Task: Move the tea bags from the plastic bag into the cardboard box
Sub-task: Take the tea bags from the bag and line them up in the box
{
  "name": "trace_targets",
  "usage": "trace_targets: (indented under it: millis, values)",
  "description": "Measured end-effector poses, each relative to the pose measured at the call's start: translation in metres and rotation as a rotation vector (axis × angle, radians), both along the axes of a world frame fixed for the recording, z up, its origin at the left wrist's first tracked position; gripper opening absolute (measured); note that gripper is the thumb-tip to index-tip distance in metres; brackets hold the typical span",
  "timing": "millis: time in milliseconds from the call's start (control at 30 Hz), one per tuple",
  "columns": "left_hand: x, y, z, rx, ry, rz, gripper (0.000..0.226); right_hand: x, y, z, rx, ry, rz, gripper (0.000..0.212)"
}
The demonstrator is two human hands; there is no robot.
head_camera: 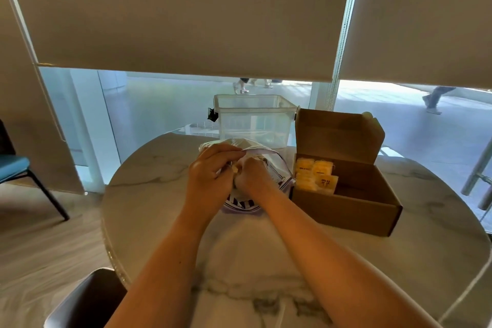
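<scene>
Since tea bags (316, 176) are light and crushable, left hand (210, 176) grips the bag (269, 165) rim while right hand (251, 176), fingers hidden inside, should pinch gently.

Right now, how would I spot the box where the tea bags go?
Find the round marble table. On its right side sits the brown cardboard box, lid flipped up, yellow tea bags inside. The clear plastic tub behind is see-through; this box is brown.
</scene>
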State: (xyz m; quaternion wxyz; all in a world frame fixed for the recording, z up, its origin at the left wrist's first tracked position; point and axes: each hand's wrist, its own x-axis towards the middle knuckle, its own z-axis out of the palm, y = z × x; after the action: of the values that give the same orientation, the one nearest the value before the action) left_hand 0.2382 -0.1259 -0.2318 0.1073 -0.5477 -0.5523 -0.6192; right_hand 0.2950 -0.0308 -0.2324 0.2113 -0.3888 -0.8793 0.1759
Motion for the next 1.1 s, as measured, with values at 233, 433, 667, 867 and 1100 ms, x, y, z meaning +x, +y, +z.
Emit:
trace_targets:
  millis: [233, 433, 667, 867, 1100]
  values:
    - [0.0, 0.0, 0.0, 0.001, -0.081, -0.033, 0.041, -0.013, -0.001, -0.016, -0.082, 0.057, -0.14, 0.032]
    - [-0.008, 0.004, -0.004, 0.001, -0.06, -0.069, 0.036, 0.012, -0.008, 0.005, -0.1, 0.206, -0.106, 0.015]
    - [-0.004, 0.004, -0.005, -0.014, 0.082, 0.088, 0.03, 0.063, -0.038, 0.046, -0.713, 0.504, 0.137, 0.018]
    - [0.007, 0.01, -0.008, -0.12, 0.032, -0.002, 0.036, 0.089, -0.038, 0.052, -0.845, 0.745, 0.14, 0.011]
    - [0.009, 0.015, -0.012, -0.114, 0.081, 0.058, 0.035, 0.091, -0.038, 0.051, -0.732, 0.672, 0.129, 0.014]
